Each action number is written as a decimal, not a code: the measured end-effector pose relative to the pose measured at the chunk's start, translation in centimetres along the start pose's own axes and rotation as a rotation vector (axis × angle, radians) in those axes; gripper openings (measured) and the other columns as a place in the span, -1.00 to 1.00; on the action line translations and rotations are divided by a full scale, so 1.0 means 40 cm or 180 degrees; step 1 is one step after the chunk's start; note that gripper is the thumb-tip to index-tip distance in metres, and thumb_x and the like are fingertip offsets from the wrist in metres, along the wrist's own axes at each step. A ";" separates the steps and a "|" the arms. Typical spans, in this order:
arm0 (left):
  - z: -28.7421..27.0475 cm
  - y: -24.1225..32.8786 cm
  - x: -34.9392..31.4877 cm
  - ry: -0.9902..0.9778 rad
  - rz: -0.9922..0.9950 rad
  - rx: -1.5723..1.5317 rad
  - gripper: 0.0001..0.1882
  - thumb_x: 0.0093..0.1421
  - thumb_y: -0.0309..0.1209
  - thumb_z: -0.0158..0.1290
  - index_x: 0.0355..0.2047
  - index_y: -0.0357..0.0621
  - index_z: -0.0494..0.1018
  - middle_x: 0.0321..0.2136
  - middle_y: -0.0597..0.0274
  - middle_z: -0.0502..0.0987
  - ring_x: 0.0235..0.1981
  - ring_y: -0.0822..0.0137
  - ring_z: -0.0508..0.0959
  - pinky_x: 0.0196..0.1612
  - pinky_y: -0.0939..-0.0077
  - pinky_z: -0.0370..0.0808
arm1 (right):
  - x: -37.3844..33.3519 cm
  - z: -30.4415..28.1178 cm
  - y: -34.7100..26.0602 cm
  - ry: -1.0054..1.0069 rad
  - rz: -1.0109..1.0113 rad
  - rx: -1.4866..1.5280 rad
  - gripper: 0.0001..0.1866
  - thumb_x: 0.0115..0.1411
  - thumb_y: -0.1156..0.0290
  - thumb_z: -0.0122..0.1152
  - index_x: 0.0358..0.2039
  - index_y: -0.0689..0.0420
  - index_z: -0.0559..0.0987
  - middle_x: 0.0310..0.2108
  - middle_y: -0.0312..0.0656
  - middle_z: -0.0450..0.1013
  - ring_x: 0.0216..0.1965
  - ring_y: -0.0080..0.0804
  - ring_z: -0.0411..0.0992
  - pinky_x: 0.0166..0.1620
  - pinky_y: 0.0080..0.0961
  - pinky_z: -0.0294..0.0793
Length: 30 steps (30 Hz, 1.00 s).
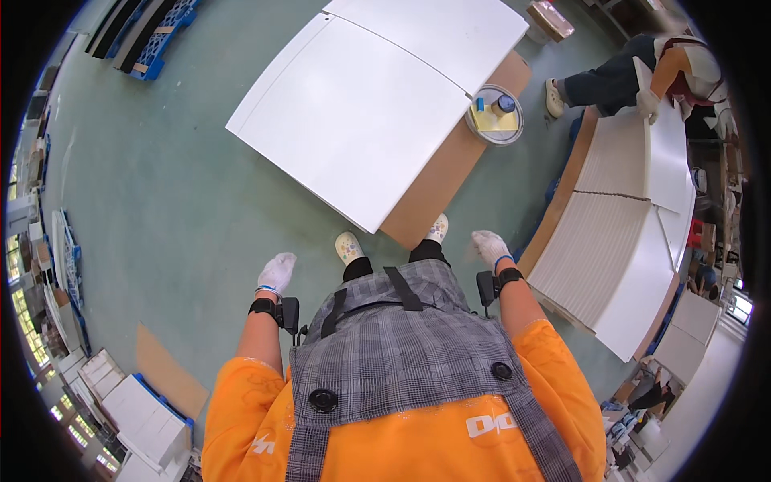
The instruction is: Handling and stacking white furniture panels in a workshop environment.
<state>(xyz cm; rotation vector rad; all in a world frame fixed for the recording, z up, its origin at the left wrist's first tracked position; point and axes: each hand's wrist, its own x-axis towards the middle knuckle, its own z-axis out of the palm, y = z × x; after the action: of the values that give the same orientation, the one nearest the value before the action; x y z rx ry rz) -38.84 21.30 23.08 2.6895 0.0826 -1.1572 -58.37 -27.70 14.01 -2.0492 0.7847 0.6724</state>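
Note:
My left hand (277,272), in a white glove, hangs empty over the green floor with its fingers drawn together. On the other side my right hand (491,247), also gloved in white, holds nothing; its fingers are loosely apart and slightly blurred. Ahead of my feet lies a stack topped by large white panels (353,120), which neither hand touches. A brown board (438,181) sticks out from under the panels along their right side. Beside it stands a round pail (504,138) carrying a yellow sheet (491,122), a small blue block (480,104) and a dark blue-lidded jar (503,104).
At right, a long stack of white panels (598,233) rests on brown board. A person (683,68) bends over its far end, gloved hands on a panel. Blue pallets (152,56) with dark strips lie far left. A brown sheet (169,373) lies at lower left.

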 end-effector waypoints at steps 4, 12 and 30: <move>0.024 0.081 0.001 -0.0113 0.0015 -0.0046 -0.55 0.23 -0.05 -0.19 -0.05 -0.03 0.45 -0.07 0.03 0.49 -0.01 0.00 0.45 0.05 0.23 0.37 | 0.060 -0.042 -0.023 -0.0174 0.0289 -0.0173 -0.56 0.24 0.15 -0.17 -0.05 0.16 0.49 -0.02 -0.01 0.42 0.02 -0.05 0.35 0.10 -0.30 0.31; 0.150 0.238 0.039 -0.0334 0.0006 0.0137 -0.54 0.23 -0.11 -0.14 0.03 -0.12 0.38 0.01 0.01 0.43 0.06 0.03 0.39 0.11 0.25 0.31 | 0.275 -0.122 -0.135 0.0094 0.0308 0.0083 -0.50 0.21 0.01 -0.12 -0.02 0.10 0.48 0.02 -0.05 0.39 0.09 -0.10 0.31 0.16 -0.31 0.23; 0.324 0.365 0.730 0.2669 0.0681 0.0464 -0.38 0.28 -0.05 -0.20 0.27 -0.05 0.05 0.29 0.02 0.02 0.29 -0.11 -0.01 0.29 -0.07 -0.10 | 0.769 0.130 -0.263 0.0938 -0.3472 -0.1839 -0.43 0.25 0.08 -0.15 0.22 0.06 0.21 0.26 -0.06 0.09 0.33 -0.17 -0.05 0.36 -0.17 -0.24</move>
<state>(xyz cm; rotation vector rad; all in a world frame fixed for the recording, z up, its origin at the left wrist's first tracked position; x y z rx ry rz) -25.96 3.32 -4.21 3.0144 -0.1629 0.0724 -31.26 -27.29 -4.68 -2.6832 -0.5000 -0.0616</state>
